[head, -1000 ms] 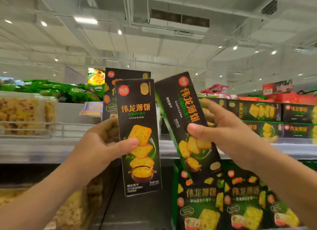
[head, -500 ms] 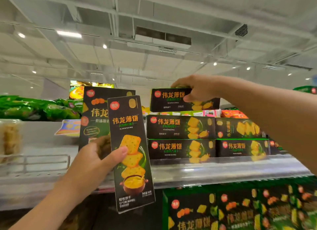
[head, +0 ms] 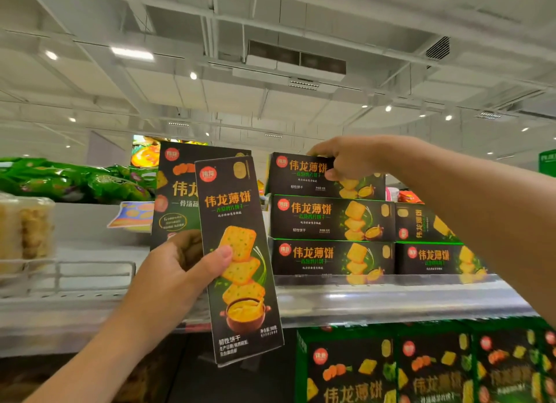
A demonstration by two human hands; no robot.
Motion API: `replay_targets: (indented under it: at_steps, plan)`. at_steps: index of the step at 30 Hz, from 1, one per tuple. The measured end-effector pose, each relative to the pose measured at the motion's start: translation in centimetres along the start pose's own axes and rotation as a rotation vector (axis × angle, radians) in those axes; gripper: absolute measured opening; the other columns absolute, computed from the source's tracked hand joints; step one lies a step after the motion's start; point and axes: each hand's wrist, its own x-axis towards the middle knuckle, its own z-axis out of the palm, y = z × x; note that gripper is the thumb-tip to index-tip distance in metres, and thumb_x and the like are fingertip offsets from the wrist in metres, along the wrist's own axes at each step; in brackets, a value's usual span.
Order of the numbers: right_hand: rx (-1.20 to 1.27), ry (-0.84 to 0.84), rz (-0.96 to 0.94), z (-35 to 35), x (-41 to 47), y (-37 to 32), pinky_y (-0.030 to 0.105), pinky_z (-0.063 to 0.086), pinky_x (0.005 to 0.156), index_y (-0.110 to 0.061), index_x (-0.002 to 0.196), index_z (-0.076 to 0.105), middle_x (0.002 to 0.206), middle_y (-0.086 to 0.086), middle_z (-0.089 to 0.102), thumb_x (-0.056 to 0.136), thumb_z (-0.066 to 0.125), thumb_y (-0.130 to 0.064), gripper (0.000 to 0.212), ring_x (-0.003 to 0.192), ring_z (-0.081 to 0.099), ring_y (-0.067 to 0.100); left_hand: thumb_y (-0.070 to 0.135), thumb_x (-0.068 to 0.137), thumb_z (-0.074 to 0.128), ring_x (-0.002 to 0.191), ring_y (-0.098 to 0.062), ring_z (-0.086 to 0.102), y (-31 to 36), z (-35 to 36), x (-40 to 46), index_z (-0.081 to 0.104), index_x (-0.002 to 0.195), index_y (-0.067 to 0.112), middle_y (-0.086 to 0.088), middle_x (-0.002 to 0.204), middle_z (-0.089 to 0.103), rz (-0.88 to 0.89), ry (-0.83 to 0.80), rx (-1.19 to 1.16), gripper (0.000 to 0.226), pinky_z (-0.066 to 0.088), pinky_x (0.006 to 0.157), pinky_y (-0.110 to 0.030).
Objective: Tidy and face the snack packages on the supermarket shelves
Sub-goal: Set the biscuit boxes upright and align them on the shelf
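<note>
Your left hand (head: pixel 168 270) grips an upright cracker box (head: pixel 237 258) at centre frame, thumb across its front. Your right hand (head: pixel 349 159), upper right of centre, pinches the top box (head: pixel 304 174), which lies flat on a stack (head: pixel 331 240) on the shelf (head: pixel 391 300).

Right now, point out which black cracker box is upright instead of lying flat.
The box in the left hand, the upright cracker box; the shelf stack's boxes lie on their sides.
</note>
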Motion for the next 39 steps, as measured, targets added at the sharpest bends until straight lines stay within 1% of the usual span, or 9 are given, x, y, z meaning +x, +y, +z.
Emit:
replay_targets:
  at_steps: [9, 13, 17, 22, 25, 29, 33, 36, 39]
  plan:
    - [-0.082, -0.02, 0.015, -0.4, -0.5, 0.4, 0.035, 0.047, 0.077, -0.029, 0.133, 0.05, 0.111, -0.004, 0.06, 0.095, 0.055, -0.015, 0.041, 0.098, 0.057, 0.02, 0.051, 0.064, 0.076, 0.086, -0.019, 0.074, -0.1, -0.1, -0.2, 0.068, 0.095, 0.044, 0.004, 0.1, 0.076, -0.007, -0.014, 0.017, 0.032, 0.059, 0.063, -0.025]
    - [-0.078, -0.03, 0.021, -0.3, -0.5, 0.5, 0.033, 0.04, 0.076, -0.029, 0.134, 0.049, 0.114, -0.005, 0.061, 0.094, 0.055, -0.015, 0.043, 0.099, 0.054, 0.018, 0.06, 0.059, 0.074, 0.085, -0.019, 0.074, 0.0, 0.0, -0.2, 0.067, 0.095, 0.045, 0.005, 0.099, 0.076, -0.018, -0.012, 0.033, 0.039, 0.06, 0.063, -0.03]
    - [0.117, -0.052, 0.08, -0.4, -0.9, 0.1, 0.035, 0.041, 0.087, -0.033, 0.145, 0.037, 0.134, -0.003, 0.054, 0.089, 0.065, -0.016, 0.064, 0.111, 0.051, 0.018, 0.064, 0.057, 0.071, 0.085, -0.018, 0.074, 0.3, 0.2, -0.1, 0.067, 0.095, 0.046, 0.006, 0.098, 0.076, -0.018, 0.001, 0.04, 0.042, 0.057, 0.071, -0.038]
    - [-0.008, 0.308, -0.072, 1.2, -4.2, -1.9, 0.041, 0.041, 0.104, -0.03, 0.144, 0.039, 0.145, -0.003, 0.046, 0.086, 0.064, -0.025, 0.063, 0.129, 0.045, 0.021, 0.063, 0.058, 0.072, 0.087, -0.019, 0.074, 0.4, 0.1, 0.0, 0.068, 0.099, 0.043, 0.005, 0.1, 0.076, -0.021, 0.008, 0.023, 0.045, 0.056, 0.075, -0.04]
    - [0.219, 0.49, -0.236, 5.7, -8.0, -5.0, 0.038, 0.051, 0.093, -0.027, 0.127, 0.056, 0.12, -0.009, 0.063, 0.086, 0.058, -0.043, 0.044, 0.11, 0.058, 0.01, 0.063, 0.059, 0.072, 0.089, -0.019, 0.074, 0.6, 0.2, 0.1, 0.068, 0.098, 0.043, 0.005, 0.101, 0.076, -0.021, 0.021, -0.004, 0.045, 0.055, 0.078, -0.042]
    - [0.678, 0.2, -0.144, 10.5, -11.3, -9.0, 0.027, 0.059, 0.072, -0.041, 0.118, 0.047, 0.099, -0.021, 0.065, 0.066, 0.055, -0.08, 0.066, 0.085, 0.065, -0.004, 0.066, 0.058, 0.073, 0.086, -0.017, 0.074, 1.3, 1.1, 0.6, 0.069, 0.096, 0.041, 0.004, 0.099, 0.076, 0.02, 0.024, -0.038, 0.045, 0.059, 0.066, -0.027]
    - [0.973, 0.179, -0.102, 11.5, -11.5, -8.6, 0.033, 0.06, 0.077, -0.042, 0.119, 0.045, 0.104, -0.015, 0.068, 0.068, 0.074, -0.06, 0.061, 0.09, 0.069, 0.003, 0.067, 0.062, 0.07, 0.087, -0.014, 0.073, 1.7, 2.8, 0.9, 0.067, 0.098, 0.044, 0.007, 0.098, 0.076, 0.08, 0.032, -0.019, 0.043, 0.055, 0.073, -0.031]
    - [0.945, 0.169, -0.091, 9.6, -12.0, -6.9, 0.037, 0.06, 0.077, -0.037, 0.124, 0.048, 0.106, -0.009, 0.066, 0.076, 0.078, -0.037, 0.057, 0.09, 0.07, 0.01, 0.088, 0.051, 0.059, 0.087, 0.007, 0.067, 1.4, 3.5, 1.1, 0.062, 0.097, 0.053, 0.027, 0.094, 0.071, 0.134, 0.044, 0.211, 0.058, 0.049, 0.066, -0.014]
    - [0.838, 0.237, -0.084, 5.8, -11.8, -4.4, 0.039, 0.061, 0.074, -0.035, 0.121, 0.052, 0.107, -0.009, 0.065, 0.078, 0.076, -0.023, 0.051, 0.09, 0.07, 0.014, 0.09, 0.056, 0.054, 0.09, 0.015, 0.06, 0.5, 3.8, 1.1, 0.057, 0.115, 0.046, 0.036, 0.093, 0.067, 0.17, 0.043, 0.476, 0.074, 0.047, 0.069, -0.012]
